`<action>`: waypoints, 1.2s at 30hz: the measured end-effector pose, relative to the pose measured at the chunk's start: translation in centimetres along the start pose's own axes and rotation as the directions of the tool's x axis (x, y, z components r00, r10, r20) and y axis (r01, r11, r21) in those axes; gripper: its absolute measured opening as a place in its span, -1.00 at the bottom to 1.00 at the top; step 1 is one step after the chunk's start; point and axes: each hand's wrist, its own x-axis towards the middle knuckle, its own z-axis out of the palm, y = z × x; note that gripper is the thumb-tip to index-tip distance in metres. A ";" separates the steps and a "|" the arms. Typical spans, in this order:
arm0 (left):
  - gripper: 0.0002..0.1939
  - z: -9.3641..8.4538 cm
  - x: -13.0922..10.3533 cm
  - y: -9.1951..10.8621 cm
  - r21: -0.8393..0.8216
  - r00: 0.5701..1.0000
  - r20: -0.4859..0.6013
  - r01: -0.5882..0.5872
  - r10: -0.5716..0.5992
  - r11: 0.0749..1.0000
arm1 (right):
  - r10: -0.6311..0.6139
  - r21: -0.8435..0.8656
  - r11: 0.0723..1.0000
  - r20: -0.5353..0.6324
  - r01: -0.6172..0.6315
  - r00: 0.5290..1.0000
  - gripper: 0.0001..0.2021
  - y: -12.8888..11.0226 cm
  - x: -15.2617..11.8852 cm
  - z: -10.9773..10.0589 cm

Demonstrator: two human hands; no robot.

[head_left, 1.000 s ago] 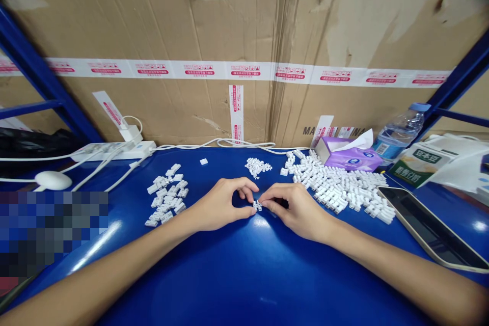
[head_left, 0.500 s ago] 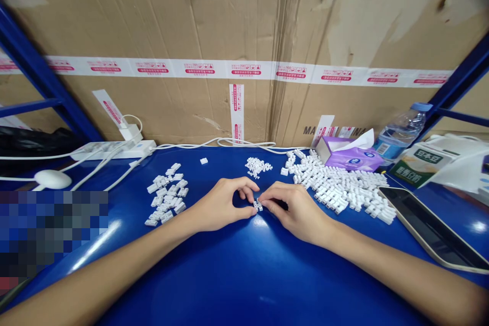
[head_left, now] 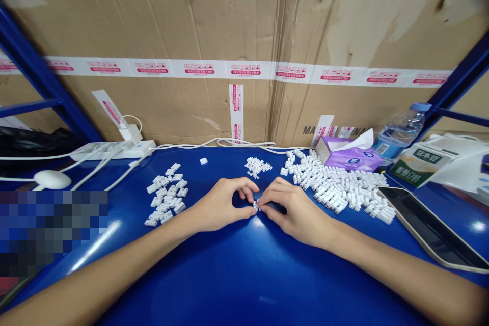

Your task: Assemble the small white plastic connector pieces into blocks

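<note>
Between my two hands, low over the blue table, is a small white plastic block [head_left: 255, 205], partly covered by fingertips. My left hand [head_left: 219, 206] pinches its left side between thumb and fingers. From the right, the thumb and fingers of my right hand [head_left: 296, 209] close on its other side. Just beyond the hands lies a little heap of tiny white parts [head_left: 258, 166]. Similar white blocks [head_left: 168, 196] are scattered to the left of my left hand. A larger spread of joined-looking white blocks [head_left: 340, 186] lies right of my right hand.
One white block [head_left: 204, 161] lies alone at the back. A power strip [head_left: 114, 150] with white cables runs along the back left. At right are a purple tissue pack [head_left: 353, 159], a water bottle [head_left: 401, 130], a carton [head_left: 420, 163] and a phone [head_left: 431, 224]. Cardboard [head_left: 171, 25] stands behind.
My right hand's thumb and fingertips have moved slightly left, closing in on the block and covering more of it. My left hand stays in place.
</note>
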 end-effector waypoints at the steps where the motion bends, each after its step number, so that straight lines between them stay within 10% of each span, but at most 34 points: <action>1: -0.75 0.0 0.0 0.0 0.003 1.000 0.000 0.001 -0.001 1.000 | 0.010 0.003 1.000 -0.001 -0.010 1.000 -0.86 0.1 0.0 0.1; 36: -0.75 0.2 0.0 -0.1 0.028 1.000 -0.003 -0.012 0.012 1.000 | 0.086 0.055 0.995 -0.030 -0.084 0.996 -0.86 0.3 0.0 0.2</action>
